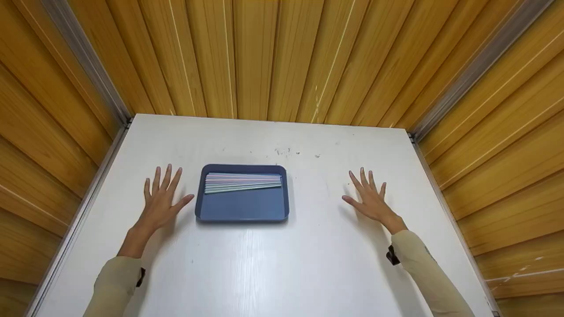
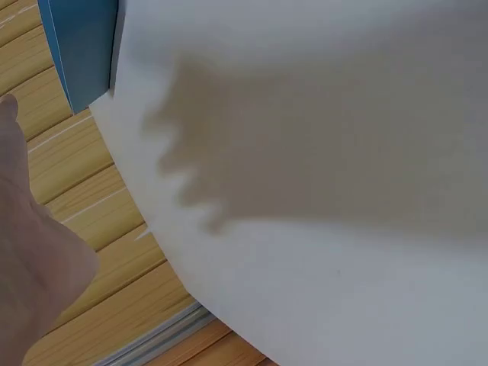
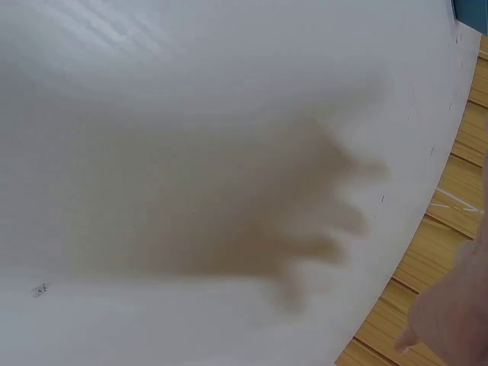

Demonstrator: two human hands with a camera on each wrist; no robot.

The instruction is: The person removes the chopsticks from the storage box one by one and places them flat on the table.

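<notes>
A blue-grey rectangular tray [image 1: 242, 215] lies on the white table, left of the middle in the head view. Inside it, along the far side, several thin pastel straws [image 1: 242, 181] lie side by side, pink, blue and green. Left of the tray, my left hand [image 1: 161, 204] hovers above the table with its fingers spread and straight, holding nothing. My right hand [image 1: 370, 200] is well to the tray's right, also raised with spread fingers and nothing in it. Each wrist view shows only part of the hand at its edge, with the hand's shadow on the table.
The white table [image 1: 273, 268] has small dark scuffs near its far edge. Wood-patterned panels [image 1: 255, 61] rise behind it and on both sides, with grey metal rails [image 1: 83, 53] at the corners. Black straps sit at both sleeve cuffs.
</notes>
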